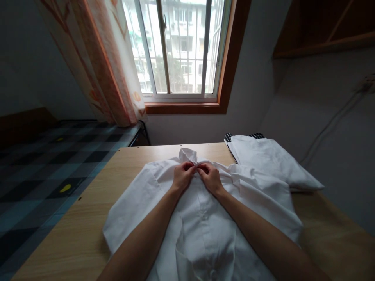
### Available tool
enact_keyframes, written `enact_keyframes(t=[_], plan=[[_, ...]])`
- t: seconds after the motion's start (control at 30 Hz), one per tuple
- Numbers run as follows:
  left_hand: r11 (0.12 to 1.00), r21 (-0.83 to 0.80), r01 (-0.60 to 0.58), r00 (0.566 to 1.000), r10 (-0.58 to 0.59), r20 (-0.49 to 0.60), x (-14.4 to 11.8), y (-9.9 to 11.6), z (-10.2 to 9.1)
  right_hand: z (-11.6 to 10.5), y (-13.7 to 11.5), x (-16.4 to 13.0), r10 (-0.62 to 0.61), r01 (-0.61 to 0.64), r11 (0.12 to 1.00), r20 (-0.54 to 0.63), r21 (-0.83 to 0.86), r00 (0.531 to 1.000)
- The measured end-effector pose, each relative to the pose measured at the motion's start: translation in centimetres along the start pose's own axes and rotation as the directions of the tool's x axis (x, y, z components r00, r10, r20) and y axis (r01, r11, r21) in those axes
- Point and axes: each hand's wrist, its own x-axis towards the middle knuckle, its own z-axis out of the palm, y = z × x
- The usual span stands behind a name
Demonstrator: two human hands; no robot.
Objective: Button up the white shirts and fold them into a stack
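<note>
A white shirt (202, 218) lies spread on the wooden table, its collar (187, 154) toward the window and its front placket facing up. Just below the collar, my left hand (183, 174) pinches the shirt's front edge. My right hand (209, 176) pinches the same spot from the other side, the fingertips of both hands almost touching. Any button between the fingers is hidden. Both sleeves fan out to the sides in loose folds, and my forearms cross over the shirt's body.
Folded white cloth (263, 156) with a black striped piece beneath sits at the table's back right. Bare wood of the table (70, 238) shows on the left. Beyond it is a bed with a checked cover (38, 171). A window (181, 50) and a curtain (99, 66) are ahead.
</note>
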Motion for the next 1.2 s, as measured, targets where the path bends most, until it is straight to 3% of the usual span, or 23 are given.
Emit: enact_keyframes(t=[0.3, 0.53, 0.67, 0.83, 0.93, 1.07, 1.2], plan=[[0.988, -0.111, 0.112, 0.993, -0.106, 0.060, -0.6, 0.9, 0.2, 0.0, 0.4, 0.4, 0.079, -0.088, 0.979, 0.054, 0.182, 0.995], [0.976, -0.178, 0.128, 0.990, -0.114, 0.087, -0.6, 0.9, 0.2, 0.1, 0.7, 0.7, 0.080, -0.108, 0.973, 0.138, 0.206, 0.987], [0.991, -0.115, 0.066, 0.995, -0.057, 0.080, -0.5, 0.6, 0.2, 0.2, 0.8, 0.7, 0.102, -0.121, 0.980, 0.127, 0.159, 0.987], [0.983, 0.127, -0.130, 0.991, 0.129, 0.020, -1.0, 0.6, 0.6, 0.4, 0.8, 0.5, 0.148, -0.155, 0.981, 0.070, 0.117, 0.987], [0.958, 0.215, -0.191, 0.982, 0.188, 0.034, -1.4, 0.8, 0.8, 0.2, 1.0, 0.6, 0.134, -0.144, 0.978, 0.080, 0.150, 0.988], [0.957, 0.201, -0.210, 0.977, 0.199, 0.074, -1.4, 0.7, 0.8, -0.1, 1.0, 0.8, 0.088, -0.116, 0.967, 0.129, 0.225, 0.988], [0.980, 0.133, -0.149, 0.989, 0.145, 0.042, -1.0, 0.3, 0.7, -0.1, 0.7, 0.7, 0.067, -0.098, 0.962, 0.128, 0.255, 0.989]])
